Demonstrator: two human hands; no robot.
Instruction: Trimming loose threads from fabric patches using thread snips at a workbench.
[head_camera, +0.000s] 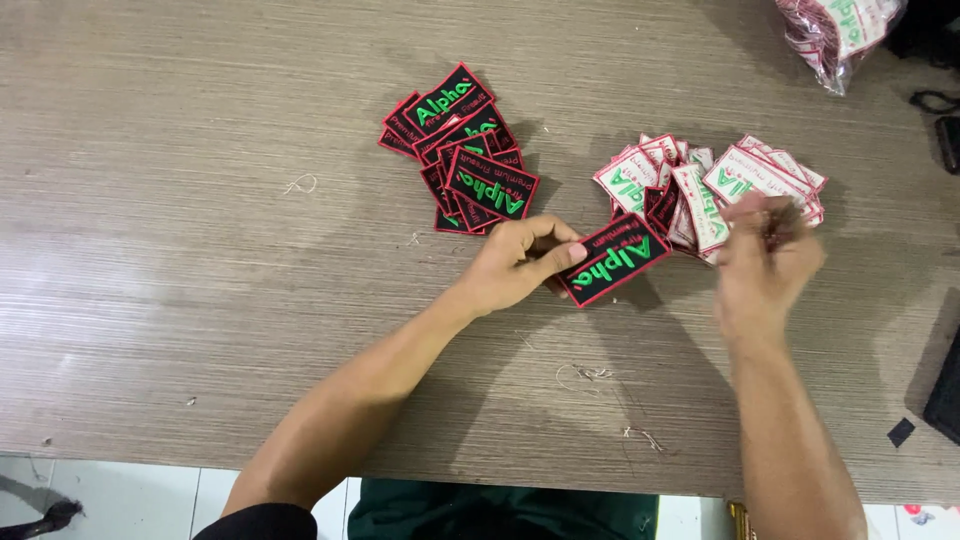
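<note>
The person's left hand (520, 262) pinches one black rectangular embroidered patch with a red border and green lettering (613, 258) at its short left end, thumb on top and the other fingers below. This held patch is the landmark here. It lies face up, low over the grey wood-grain worktop (200, 260), slightly tilted, its right end higher in the picture.

The patch seems light and thin, a little stiff from the dense stitching but bendable. It is not fragile, and the thread surface probably gives good friction, so it should not slip. A pinch at one short edge, as now, looks sufficient; the red stitched border is a firm place to hold.

The right hand (768, 258) is just to the right of the held patch, blurred by motion. Its fingers seem drawn together over the edge of a loose heap of similar patches lying mostly with the white backing up (712, 190), which starts just behind the held patch and spreads to its right. Whether this hand pinches something cannot be told.

To the upper left of the held patch, near but apart, lies a pile of black patches face up (462, 150). Far to the upper right, a clear plastic bag with more patches (838, 30) rests at the worktop edge. Loose thread scraps (585, 374) lie in front of the held patch.
</note>
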